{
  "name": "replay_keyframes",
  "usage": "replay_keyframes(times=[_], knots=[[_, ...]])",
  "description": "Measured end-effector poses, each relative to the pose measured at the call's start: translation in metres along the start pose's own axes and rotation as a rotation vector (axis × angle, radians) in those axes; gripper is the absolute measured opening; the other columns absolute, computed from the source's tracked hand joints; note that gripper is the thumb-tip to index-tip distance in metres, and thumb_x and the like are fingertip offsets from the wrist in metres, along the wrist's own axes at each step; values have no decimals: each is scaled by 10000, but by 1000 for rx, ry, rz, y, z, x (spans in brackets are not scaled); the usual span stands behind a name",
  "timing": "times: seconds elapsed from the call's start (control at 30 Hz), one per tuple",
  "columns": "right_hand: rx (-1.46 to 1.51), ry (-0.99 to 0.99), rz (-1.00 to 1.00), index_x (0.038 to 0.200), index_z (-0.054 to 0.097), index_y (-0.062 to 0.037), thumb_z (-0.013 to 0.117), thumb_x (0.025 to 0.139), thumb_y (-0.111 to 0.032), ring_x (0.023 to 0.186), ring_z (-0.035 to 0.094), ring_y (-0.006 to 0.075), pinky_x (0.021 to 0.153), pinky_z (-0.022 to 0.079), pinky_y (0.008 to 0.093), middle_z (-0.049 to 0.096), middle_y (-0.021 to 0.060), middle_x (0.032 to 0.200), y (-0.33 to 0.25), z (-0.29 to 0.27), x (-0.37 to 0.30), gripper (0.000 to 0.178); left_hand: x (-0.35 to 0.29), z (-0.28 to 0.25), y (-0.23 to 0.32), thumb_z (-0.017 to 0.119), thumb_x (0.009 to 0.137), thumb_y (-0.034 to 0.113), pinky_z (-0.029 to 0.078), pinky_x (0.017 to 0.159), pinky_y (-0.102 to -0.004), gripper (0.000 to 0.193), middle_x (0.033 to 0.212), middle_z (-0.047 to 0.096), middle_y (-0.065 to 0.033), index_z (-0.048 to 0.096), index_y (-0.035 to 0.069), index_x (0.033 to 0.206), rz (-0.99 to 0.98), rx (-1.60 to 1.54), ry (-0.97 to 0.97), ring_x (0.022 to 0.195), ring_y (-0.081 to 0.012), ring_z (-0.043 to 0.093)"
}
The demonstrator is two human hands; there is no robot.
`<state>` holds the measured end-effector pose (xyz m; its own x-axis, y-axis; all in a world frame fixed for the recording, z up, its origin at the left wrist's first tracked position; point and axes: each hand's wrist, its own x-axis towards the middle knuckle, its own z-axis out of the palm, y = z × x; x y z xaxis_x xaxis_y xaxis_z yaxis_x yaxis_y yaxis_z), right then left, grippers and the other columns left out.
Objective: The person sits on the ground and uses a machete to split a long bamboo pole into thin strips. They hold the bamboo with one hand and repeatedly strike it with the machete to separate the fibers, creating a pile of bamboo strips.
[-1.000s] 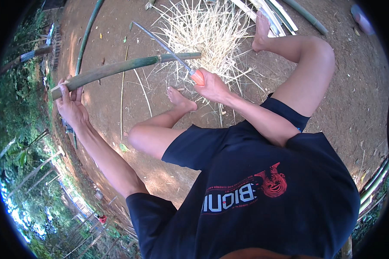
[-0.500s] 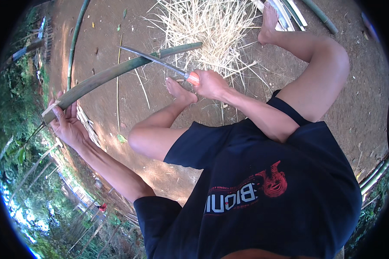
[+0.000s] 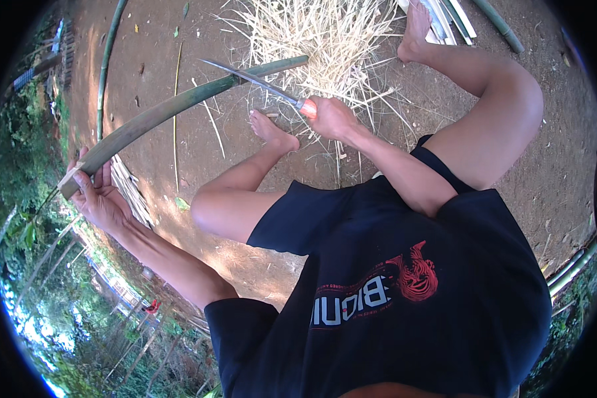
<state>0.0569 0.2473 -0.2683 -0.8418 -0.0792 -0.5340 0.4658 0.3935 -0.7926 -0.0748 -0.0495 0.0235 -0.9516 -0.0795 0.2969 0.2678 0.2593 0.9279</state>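
Note:
My left hand (image 3: 99, 199) is closed around the near-left end of a long green bamboo piece (image 3: 162, 111), thumb on its side. The bamboo slants up to the right, and its far end reaches the edge of the shavings pile. My right hand (image 3: 331, 119) grips the orange handle of a long-bladed knife (image 3: 262, 84). Its blade points up and left and crosses the bamboo near a node; whether it touches the bamboo there I cannot tell. Most of my right fingers are hidden behind the handle and hand.
A heap of pale bamboo shavings (image 3: 318, 40) lies ahead on the dirt ground. Split strips (image 3: 444, 20) and a green pole (image 3: 497, 25) are at the far right. Another green pole (image 3: 107, 73) stretches along the left, near a bundle of thin strips (image 3: 131, 189). My bare feet flank the heap.
The knife has slid a little to the right along the bamboo, with my right hand. My left hand and its bamboo end have shifted slightly left and down.

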Motion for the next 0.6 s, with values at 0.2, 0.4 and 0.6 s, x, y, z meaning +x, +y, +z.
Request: replay_keyframes(times=[0.2,0.4,0.6], knots=[[-56,-22,-44,1067,612,-8,584,834,-99,697,673,302,671,529,440,669,202,785,-6,-2,-16,252,0,-14,-5,566,971,192,570,922,-433,402,1258,550,-298,448,-42,1276,-34,23,17,1112,-349,610],[-190,-29,273,1103,651,-23,596,812,-136,986,670,343,853,530,424,677,236,1039,72,-6,41,316,-4,-20,-16,572,963,172,612,844,-416,390,1194,582,-294,455,-71,1244,-5,-52,19,1002,-353,665],[-257,63,477,1115,667,-48,629,810,-202,1047,658,315,890,519,413,676,192,1109,144,-2,47,344,-15,-18,-7,556,969,145,627,803,-388,371,1184,588,-289,447,-66,1255,-13,-22,65,1003,-346,664]])
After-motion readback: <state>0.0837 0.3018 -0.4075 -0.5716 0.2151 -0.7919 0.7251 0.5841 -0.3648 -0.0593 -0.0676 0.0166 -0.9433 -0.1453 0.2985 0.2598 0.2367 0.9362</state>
